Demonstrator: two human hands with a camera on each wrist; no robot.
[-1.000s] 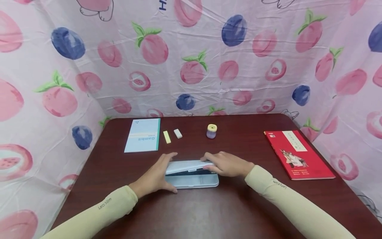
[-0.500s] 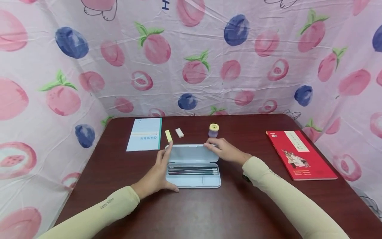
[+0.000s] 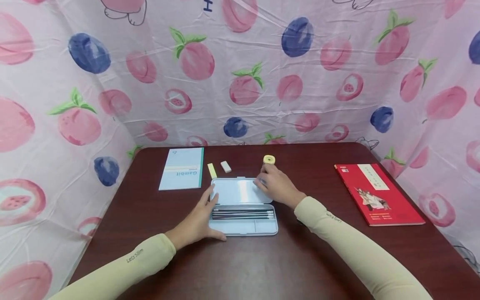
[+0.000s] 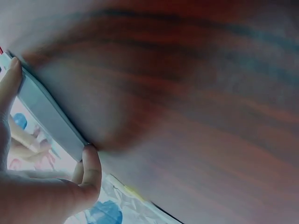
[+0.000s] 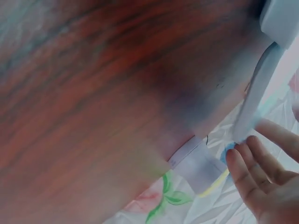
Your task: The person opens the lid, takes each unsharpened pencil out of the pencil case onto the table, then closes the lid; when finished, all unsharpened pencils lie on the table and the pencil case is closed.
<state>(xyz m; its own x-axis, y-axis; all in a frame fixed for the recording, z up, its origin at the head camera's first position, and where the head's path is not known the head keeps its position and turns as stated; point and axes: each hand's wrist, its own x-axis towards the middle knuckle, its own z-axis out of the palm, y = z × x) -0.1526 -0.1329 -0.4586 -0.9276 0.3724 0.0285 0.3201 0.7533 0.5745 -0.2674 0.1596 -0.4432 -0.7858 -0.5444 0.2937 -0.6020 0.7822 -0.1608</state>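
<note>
The left thumb and fingers span the left end of a pale blue pencil case (image 3: 232, 227): the left hand (image 3: 197, 220) grips it, thumb at the front corner, fingertips by the lid's left edge. The right hand (image 3: 279, 187) has its fingers gently bent at the far right corner of the lid (image 3: 233, 191); whether they pinch it or merely touch, I cannot tell.

The lid leans back on its hinge and could drop shut if it is let go before it balances. Its far edge lies close to a yellow strip (image 3: 212, 171), so pushing it further back might shove that along. The right knuckles are right by a purple tub with a yellow top (image 3: 268, 159), and a careless move could knock it over.

The case's long rear compartment holds several pencils (image 3: 241, 216), lying lengthwise; the front is divided into a long bare section and a smaller one at right. The tub's contents are hidden.

Beyond the case lies a white eraser (image 3: 226, 166), with a Gambit notebook (image 3: 183, 162) to the left and a red book (image 3: 378, 196) well to the right.
</note>
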